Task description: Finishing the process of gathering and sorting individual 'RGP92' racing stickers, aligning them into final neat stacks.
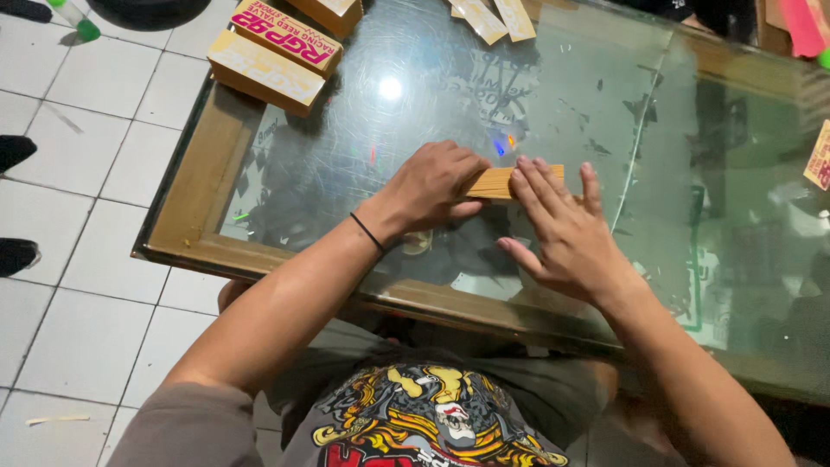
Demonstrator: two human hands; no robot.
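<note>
A thin stack of tan cardboard pieces (500, 182) lies on the glass top of a wooden-framed table (207, 164). My left hand (432, 183) grips the stack's left end, fingers curled over it; a black band circles that wrist. My right hand (562, 229) lies flat, fingertips pressing on the right end of the stack. Both forearms reach over the table's near edge.
Two tan printed cardboard boxes (275, 52) stand at the table's far left corner, and more flat cardboard pieces (493, 15) at the far edge. A yellow card (819, 157) sits at the right. A crack runs across the glass (640, 138). White tiled floor lies to the left.
</note>
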